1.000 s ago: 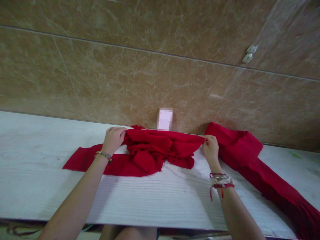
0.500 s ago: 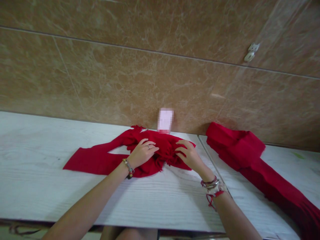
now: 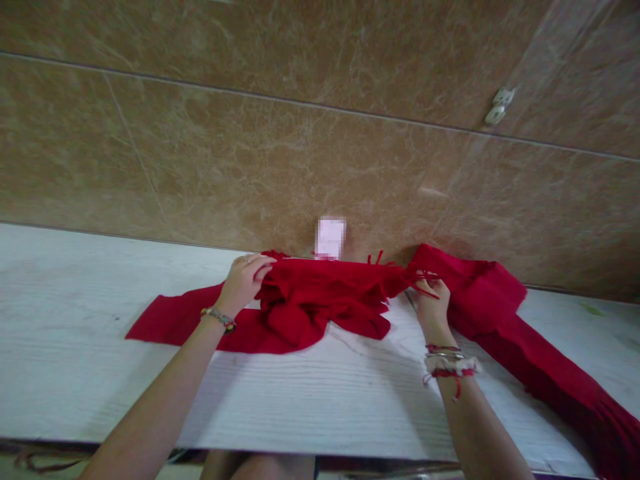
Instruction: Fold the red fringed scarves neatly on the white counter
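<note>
A red fringed scarf [image 3: 325, 290] lies bunched on the white wood-grain table, its upper part drawn out straight between my hands. My left hand [image 3: 246, 280] is closed on the scarf's left part, fingers curled over the cloth. At the other side my right hand [image 3: 431, 293] pinches the fringed end, with loose red strands showing over the fingers. A flat folded loop of the same cloth spreads leftward under my left wrist. Bracelets circle both wrists.
A second red scarf [image 3: 490, 313], partly folded, lies along the right side of the table [image 3: 280, 400]. A small pale blurred card [image 3: 330, 237] stands at the brown marbled wall [image 3: 210, 160]. A white hook [image 3: 499, 107] is fixed on the wall, upper right.
My hands have moved apart, the left one leftward and the right one rightward. The scarf's fringed end has been pulled out toward the right, stretching the upper cloth.
</note>
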`<state>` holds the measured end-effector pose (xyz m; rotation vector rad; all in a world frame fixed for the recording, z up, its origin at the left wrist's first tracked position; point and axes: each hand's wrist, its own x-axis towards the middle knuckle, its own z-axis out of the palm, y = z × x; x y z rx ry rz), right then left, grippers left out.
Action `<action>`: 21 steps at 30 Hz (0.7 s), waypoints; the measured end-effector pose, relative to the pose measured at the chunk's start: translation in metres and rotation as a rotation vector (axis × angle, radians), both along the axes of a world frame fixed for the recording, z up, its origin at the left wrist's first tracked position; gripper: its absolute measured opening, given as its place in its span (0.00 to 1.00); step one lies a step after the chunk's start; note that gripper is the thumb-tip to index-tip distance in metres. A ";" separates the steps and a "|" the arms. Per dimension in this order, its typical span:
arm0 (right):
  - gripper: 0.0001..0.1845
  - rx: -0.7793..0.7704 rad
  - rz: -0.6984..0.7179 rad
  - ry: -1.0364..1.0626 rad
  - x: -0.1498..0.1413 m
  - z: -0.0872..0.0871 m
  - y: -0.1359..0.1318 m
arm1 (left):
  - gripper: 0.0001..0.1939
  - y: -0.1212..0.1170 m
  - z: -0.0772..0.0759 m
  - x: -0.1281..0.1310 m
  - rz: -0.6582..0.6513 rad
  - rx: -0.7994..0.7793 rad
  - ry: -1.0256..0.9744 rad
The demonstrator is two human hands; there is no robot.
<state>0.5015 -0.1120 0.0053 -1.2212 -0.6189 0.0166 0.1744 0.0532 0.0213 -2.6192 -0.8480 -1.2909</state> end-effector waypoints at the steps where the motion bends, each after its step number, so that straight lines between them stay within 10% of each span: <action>1: 0.09 -0.012 0.010 0.061 0.003 -0.003 0.000 | 0.12 0.000 -0.002 0.001 -0.036 -0.012 0.101; 5: 0.14 -0.070 -0.195 0.097 0.005 -0.001 -0.003 | 0.14 -0.002 -0.009 0.007 -0.002 -0.047 0.283; 8: 0.14 -0.134 -0.322 -0.256 -0.009 0.008 -0.007 | 0.17 0.001 -0.011 0.005 0.147 -0.122 0.217; 15: 0.19 -0.487 0.154 -1.096 -0.075 -0.005 0.003 | 0.22 0.015 -0.024 0.004 0.155 -0.635 0.050; 21: 0.07 -0.380 0.248 -0.981 -0.081 -0.005 0.007 | 0.20 0.011 -0.017 0.003 0.092 -0.649 -0.198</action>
